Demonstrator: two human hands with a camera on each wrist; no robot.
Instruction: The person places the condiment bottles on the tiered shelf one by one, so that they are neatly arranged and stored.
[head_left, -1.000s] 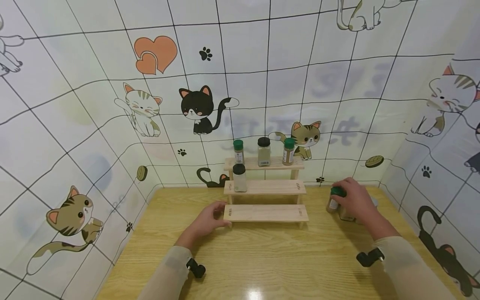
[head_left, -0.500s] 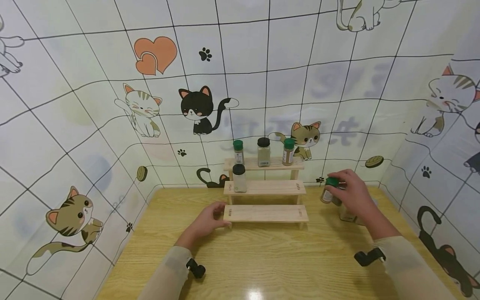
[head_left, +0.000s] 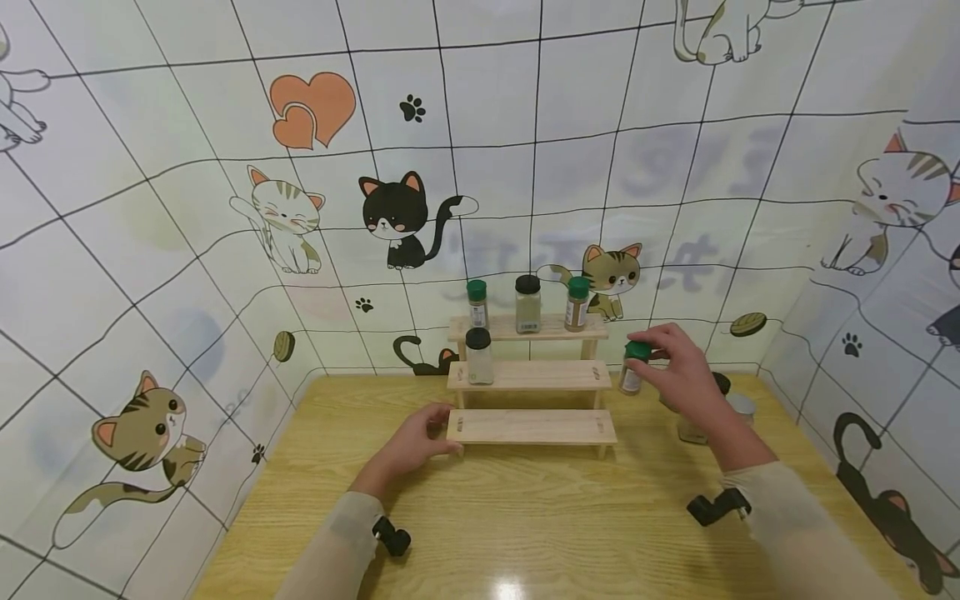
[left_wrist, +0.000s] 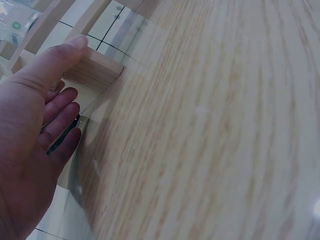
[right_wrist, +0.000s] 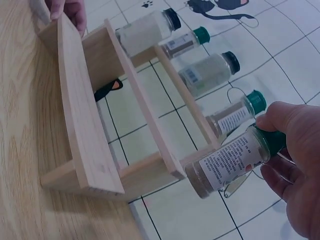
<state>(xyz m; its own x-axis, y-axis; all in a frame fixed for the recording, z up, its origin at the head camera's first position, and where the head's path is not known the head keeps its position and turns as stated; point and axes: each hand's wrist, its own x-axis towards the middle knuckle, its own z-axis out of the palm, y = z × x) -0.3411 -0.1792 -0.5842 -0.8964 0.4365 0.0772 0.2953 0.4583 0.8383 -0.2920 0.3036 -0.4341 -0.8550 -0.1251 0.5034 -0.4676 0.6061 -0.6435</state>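
The right hand (head_left: 686, 375) pinches the green cap of a small labelled spice jar (head_left: 632, 377), held up just right of a three-tier wooden rack (head_left: 532, 426). In the right wrist view the jar (right_wrist: 227, 161) tilts, its base near the end of the middle shelf. At the rack's left end the left hand (head_left: 412, 440) grips the lowest shelf; in the left wrist view its thumb lies on the wood and the other fingers curve below. A black-capped jar (head_left: 480, 358) stands at the left of the middle shelf. Three jars, two green-capped and one black-capped (head_left: 528, 307), line the top shelf.
Right of the rack, partly hidden behind the right forearm, more jars stand on the wooden table (head_left: 510, 508), one with a pale lid (head_left: 741, 407). A cat-patterned wall covering (head_left: 495, 167) rises behind and on both sides.
The right hand has lifted the green-capped jar off the table and carried it left, towards the rack. Jars it had covered now show more. The left hand has stayed at the rack.
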